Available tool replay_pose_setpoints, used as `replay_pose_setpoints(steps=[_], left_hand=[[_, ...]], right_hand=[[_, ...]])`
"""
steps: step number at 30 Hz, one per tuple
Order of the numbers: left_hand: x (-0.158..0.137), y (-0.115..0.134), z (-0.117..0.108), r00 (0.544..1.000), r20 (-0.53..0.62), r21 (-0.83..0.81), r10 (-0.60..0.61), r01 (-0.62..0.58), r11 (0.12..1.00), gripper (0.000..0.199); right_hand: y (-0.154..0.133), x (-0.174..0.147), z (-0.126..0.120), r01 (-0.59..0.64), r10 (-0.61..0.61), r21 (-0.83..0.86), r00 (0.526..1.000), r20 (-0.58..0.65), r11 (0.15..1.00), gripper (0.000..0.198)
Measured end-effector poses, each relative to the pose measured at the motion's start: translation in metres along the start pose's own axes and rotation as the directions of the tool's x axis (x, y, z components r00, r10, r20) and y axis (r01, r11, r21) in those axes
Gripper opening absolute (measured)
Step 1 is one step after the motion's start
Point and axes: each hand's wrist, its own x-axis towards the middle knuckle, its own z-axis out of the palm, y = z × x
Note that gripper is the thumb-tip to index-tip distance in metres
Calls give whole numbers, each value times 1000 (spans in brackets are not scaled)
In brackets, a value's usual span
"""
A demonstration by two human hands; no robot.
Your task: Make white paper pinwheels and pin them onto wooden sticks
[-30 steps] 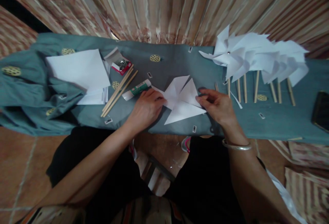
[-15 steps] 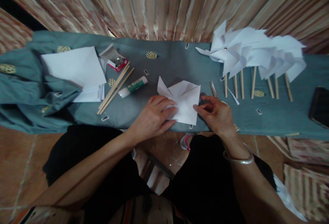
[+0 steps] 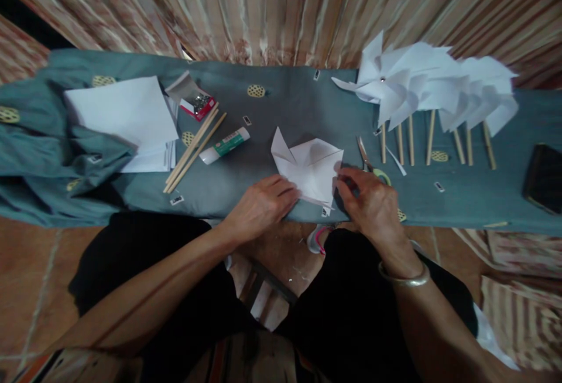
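A partly folded white paper sheet (image 3: 309,169), cut and bent like pinwheel blades, lies near the table's front edge. One pointed blade stands up at its left corner. My left hand (image 3: 266,204) grips the lower left edge of this paper, fingers close together over it. At the right edge, my right hand (image 3: 371,198) pinches the paper between thumb and forefinger. Just behind the right hand lie scissors (image 3: 363,151) with a pale green handle, partly covered by that hand.
Finished paper pinwheels (image 3: 421,81) on wooden sticks lie in a row at the right. To the left are a glue stick (image 3: 225,146), loose wooden sticks (image 3: 193,150), an open pin box (image 3: 197,105) and stacked paper (image 3: 125,116). A dark phone (image 3: 544,178) rests far right.
My left hand has slid down and left to the paper's lower edge, uncovering its middle. The paper's lower edge now looks lifted or bent. More of the scissors shows beside my right hand.
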Motion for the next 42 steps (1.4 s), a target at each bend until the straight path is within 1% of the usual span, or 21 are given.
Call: replay_pose_setpoints(steps=[2,4,6,8,11,13,15,17,20,23,25,28,33,39,42], left_hand=[[0,-1,0,999,-16,-39,-39,38,999,23],[-1,-1,-1,997,-25,-80,-79,77,994,24],[0,-1,-2,995,-25,-100,-101,98,990,24],[0,0,-3,994,-20,-100,-105,103,990,24],[1,1,-5,996,-4,-98,-94,94,991,23],[2,3,-6,997,12,-100,-78,79,992,22],[1,4,-6,998,25,-98,-62,64,993,20],[0,4,-5,998,26,-89,-59,61,994,20],[-2,5,-1,997,15,-88,-70,71,994,27],[-2,5,1,998,17,-103,-54,55,993,35],[-2,4,1,999,28,-109,-30,33,993,32],[-1,4,1,999,47,-109,-10,15,994,25],[-1,5,1,999,37,-122,-27,32,992,25],[-2,6,5,999,-10,-132,-53,51,990,25],[-2,7,7,998,-13,-125,-62,60,990,24]], right_hand=[[2,0,0,77,-80,107,996,26,991,30],[3,0,1,87,-114,263,989,92,961,30],[4,1,2,43,-119,423,981,155,905,29],[2,3,4,-10,-107,547,978,181,837,22],[0,6,7,-54,-70,643,984,165,764,10],[-2,7,11,-60,-52,661,988,148,748,9],[-6,9,16,-67,-32,645,990,140,761,10],[-9,10,21,-80,1,597,991,130,799,11],[-16,11,26,-99,45,509,992,119,855,16],[-21,11,26,-92,50,445,993,104,891,25],[-24,11,25,-79,46,403,995,90,912,26],[-27,11,23,-42,18,340,997,71,939,21],[-30,11,24,68,-79,270,996,31,960,15],[-32,10,24,142,-143,216,990,-9,966,15],[-30,9,25,191,-188,207,982,-34,959,17]])
